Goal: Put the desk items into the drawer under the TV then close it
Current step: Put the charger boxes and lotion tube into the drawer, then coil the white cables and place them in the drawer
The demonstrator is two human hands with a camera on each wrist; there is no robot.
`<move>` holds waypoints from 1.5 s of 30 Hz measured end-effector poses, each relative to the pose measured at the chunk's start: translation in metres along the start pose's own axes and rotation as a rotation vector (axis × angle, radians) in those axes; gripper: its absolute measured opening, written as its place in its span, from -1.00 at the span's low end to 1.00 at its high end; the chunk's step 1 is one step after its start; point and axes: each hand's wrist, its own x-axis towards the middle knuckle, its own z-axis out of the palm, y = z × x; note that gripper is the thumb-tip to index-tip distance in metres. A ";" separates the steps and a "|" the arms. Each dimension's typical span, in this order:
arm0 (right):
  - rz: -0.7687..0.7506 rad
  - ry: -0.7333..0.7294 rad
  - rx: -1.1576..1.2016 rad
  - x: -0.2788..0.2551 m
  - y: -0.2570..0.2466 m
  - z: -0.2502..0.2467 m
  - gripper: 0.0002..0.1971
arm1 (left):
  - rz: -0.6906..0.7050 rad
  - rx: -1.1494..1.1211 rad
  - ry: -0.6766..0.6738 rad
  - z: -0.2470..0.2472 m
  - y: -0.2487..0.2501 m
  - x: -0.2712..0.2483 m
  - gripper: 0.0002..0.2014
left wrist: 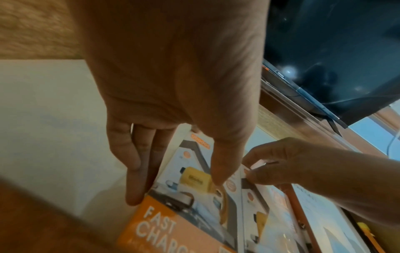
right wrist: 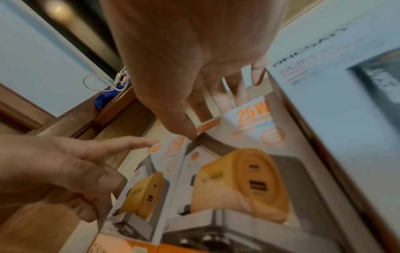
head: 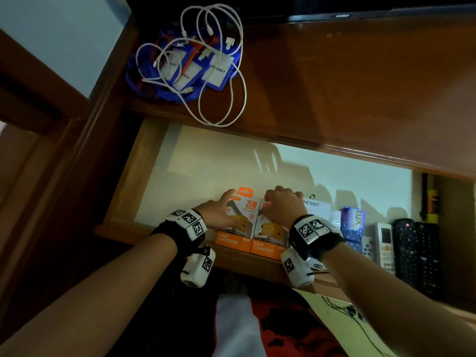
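The drawer (head: 195,161) stands open with a pale bare floor. Two orange-and-white fast charger boxes lie side by side at its front edge. My left hand (head: 224,210) rests on the left box (head: 248,204): straight fingers (left wrist: 134,188) lie along its left side and the thumb lies on its face. My right hand (head: 280,202) pinches the top end of the right box (head: 268,243), thumb (right wrist: 181,126) on the face and fingers curled over the edge. On the desk top (head: 360,86) lie tangled white cables (head: 243,99) over blue badge holders (head: 217,73).
Right of the chargers the drawer holds a white box (head: 316,206), a blue soap box (head: 354,222), a white remote (head: 385,243) and a black remote (head: 414,253). The TV's lower edge (head: 319,16) runs along the back of the desk. The cables' loop overhangs the drawer opening.
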 end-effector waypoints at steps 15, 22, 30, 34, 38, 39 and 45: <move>-0.203 0.652 0.532 0.028 -0.092 -0.086 -0.92 | 0.232 -0.222 0.833 -0.105 -0.090 0.003 -0.31; -0.262 0.968 0.313 0.076 -0.166 -0.129 -0.93 | 0.179 0.013 0.960 -0.202 -0.106 0.015 -0.08; 0.024 0.549 0.166 0.117 -0.202 -0.119 -0.54 | 0.091 0.435 0.855 -0.196 -0.120 0.030 0.08; 0.003 0.470 0.220 0.123 -0.202 -0.125 -0.77 | 0.061 0.494 0.858 -0.195 -0.119 0.034 0.10; -0.039 0.585 0.346 0.115 -0.197 -0.148 -0.77 | 0.074 0.490 0.911 -0.192 -0.120 0.037 0.08; -0.032 0.644 0.381 0.109 -0.195 -0.158 -0.77 | 0.082 0.491 0.914 -0.192 -0.121 0.037 0.09; -0.007 0.976 0.698 0.074 -0.169 -0.246 -0.80 | 0.125 0.500 0.954 -0.190 -0.120 0.042 0.12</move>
